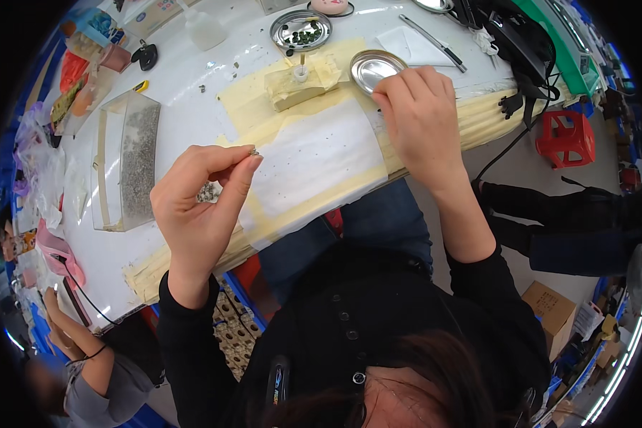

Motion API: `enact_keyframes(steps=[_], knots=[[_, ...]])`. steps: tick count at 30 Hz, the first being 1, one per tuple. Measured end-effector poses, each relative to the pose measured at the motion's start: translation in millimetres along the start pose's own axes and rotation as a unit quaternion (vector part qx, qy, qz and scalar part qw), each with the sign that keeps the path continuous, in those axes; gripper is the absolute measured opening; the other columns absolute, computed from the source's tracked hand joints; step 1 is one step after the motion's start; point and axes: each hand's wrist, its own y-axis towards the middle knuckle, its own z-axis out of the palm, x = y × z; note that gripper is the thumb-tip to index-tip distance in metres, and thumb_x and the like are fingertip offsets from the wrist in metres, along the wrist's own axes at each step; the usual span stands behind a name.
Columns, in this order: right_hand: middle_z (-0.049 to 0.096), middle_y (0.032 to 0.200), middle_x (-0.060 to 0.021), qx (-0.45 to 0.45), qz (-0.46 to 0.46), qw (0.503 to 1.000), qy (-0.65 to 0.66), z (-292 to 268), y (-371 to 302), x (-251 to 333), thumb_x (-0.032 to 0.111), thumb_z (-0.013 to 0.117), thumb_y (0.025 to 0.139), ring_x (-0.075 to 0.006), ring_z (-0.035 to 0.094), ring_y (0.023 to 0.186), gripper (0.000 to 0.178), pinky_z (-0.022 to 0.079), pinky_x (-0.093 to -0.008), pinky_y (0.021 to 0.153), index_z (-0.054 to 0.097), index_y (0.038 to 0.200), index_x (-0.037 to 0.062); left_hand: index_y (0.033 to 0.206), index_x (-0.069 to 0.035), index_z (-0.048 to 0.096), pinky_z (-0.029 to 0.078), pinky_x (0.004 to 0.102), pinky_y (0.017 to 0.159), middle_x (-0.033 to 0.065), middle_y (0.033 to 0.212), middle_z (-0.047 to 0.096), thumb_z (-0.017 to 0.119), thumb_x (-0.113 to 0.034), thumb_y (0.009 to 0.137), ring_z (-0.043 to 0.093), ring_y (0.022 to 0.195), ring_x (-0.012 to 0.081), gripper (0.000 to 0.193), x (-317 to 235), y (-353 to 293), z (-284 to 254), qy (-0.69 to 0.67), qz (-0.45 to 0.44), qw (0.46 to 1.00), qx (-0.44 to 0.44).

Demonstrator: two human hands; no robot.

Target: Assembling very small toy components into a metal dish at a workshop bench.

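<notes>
Passable above flat white paper sheet [321,153]; blocked beyond by yellow-taped block [301,91] (round silver metal dish [373,69] just beside), farther left by clear rectangular plastic box [114,165].

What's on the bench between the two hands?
In the head view, a white sheet, speckled dark, lies between the left hand and right hand.
</notes>
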Motion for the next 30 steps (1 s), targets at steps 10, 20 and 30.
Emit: enact_keyframes(steps=[10, 20, 30], knots=[[0.058, 0.089, -0.0037, -0.015, -0.183, 0.979, 0.084, -28.6, -22.4, 39.0, 0.014, 0.062, 0.076, -0.0215, 0.057, 0.091, 0.012, 0.045, -0.0363, 0.084, 0.062, 0.086, 0.0087, 0.088, 0.001, 0.072, 0.047, 0.0213, 0.062, 0.0064, 0.077, 0.068, 0.075, 0.002, 0.079, 0.059, 0.067, 0.0093, 0.009, 15.7, -11.3, -22.3, 0.018, -0.035, 0.999, -0.036], [0.06, 0.087, -0.0012, 0.013, -0.181, 0.956, 0.23, 2.0, -12.3, 56.4, 0.011, 0.071, 0.075, -0.0211, 0.057, 0.088, 0.013, 0.046, -0.035, 0.081, 0.063, 0.085, 0.0091, 0.084, -0.001, 0.072, 0.044, 0.0247, 0.054, 0.0057, 0.073, 0.067, 0.079, 0.001, 0.073, 0.056, 0.058, 0.0139, 0.013, 3.9, -13.2, -2.2, 0.073, 0.063, 0.995, -0.015], [0.067, 0.082, -0.0044, -0.066, -0.053, 0.904, 0.419, 2.5, 7.3, 70.1, 0.003, 0.074, 0.076, -0.0233, 0.06, 0.073, 0.017, 0.046, -0.0324, 0.067, 0.07, 0.092, 0.0064, 0.09, 0.003, 0.071, 0.047, 0.0215, 0.062, 0.0061, 0.078, 0.067, 0.076, 0.004, 0.078, 0.06, 0.068, 0.0095, 0.012, -5.0, -9.9, 7.7, -0.023, 0.007, 1.0, 0.012]])
